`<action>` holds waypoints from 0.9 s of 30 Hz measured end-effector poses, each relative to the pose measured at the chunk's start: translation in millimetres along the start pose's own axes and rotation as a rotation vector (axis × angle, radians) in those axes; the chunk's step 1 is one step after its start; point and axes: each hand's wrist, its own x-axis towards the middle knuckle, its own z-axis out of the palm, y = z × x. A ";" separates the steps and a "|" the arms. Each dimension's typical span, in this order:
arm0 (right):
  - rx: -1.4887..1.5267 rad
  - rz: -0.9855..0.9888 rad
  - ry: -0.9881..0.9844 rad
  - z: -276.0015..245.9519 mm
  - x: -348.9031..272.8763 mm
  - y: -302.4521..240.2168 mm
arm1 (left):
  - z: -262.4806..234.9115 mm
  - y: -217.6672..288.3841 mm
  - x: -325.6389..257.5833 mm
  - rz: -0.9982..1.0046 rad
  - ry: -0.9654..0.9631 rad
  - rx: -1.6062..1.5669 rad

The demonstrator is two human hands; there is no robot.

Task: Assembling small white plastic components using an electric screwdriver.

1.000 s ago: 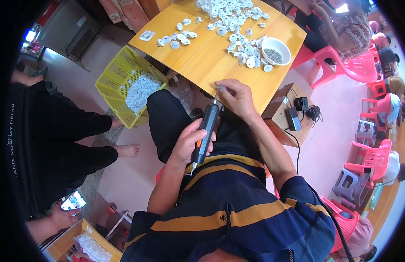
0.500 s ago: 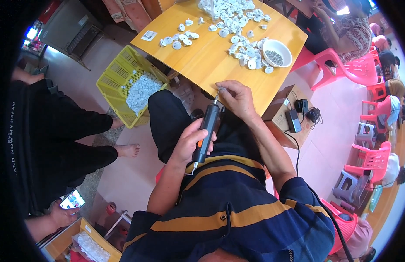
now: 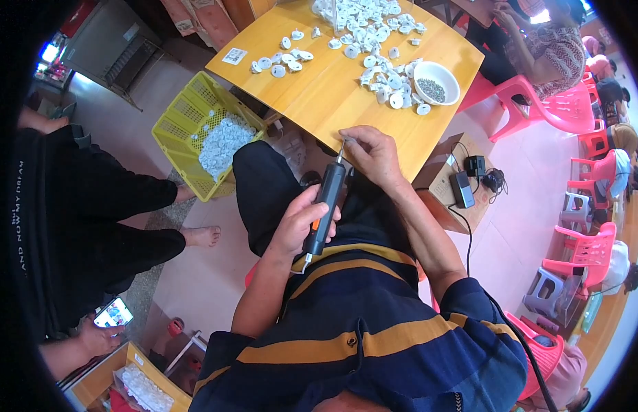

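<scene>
I am wrapping my left hand (image 3: pixel 301 223) around the black electric screwdriver (image 3: pixel 324 209), its grip clenched on the body, tip angled up toward the near edge of the wooden bench (image 3: pixel 319 96). My right hand (image 3: pixel 374 154) is pinching the bit (image 3: pixel 341 150) there, just above my lap.

The table (image 3: pixel 319 96) stands ahead of the person, with small discs (image 3: pixel 374 41) scattered over its far part and a bowl (image 3: pixel 435 81) at their right end. Left of the table sits a basket (image 3: pixel 185 137) with more discs in it. At the table's near edge the right hand (image 3: pixel 374 154) meets the tip of a power screwdriver (image 3: pixel 326 209), perhaps pinching a small part; the left hand (image 3: pixel 301 223) grips the tool lower down, over the lap. Right of the table, a box (image 3: pixel 449 192) carries chargers.
</scene>
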 end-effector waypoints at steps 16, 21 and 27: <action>0.004 0.030 -0.011 -1.0 1.3 0.0 | 3.5 4.5 0.6 -0.014 0.012 -0.004; 0.031 0.050 -0.018 -0.6 1.1 0.1 | 0.8 1.6 0.8 -0.011 0.007 0.002; 0.032 0.083 -0.019 0.6 1.8 -0.2 | 2.4 3.2 0.3 -0.025 0.002 -0.024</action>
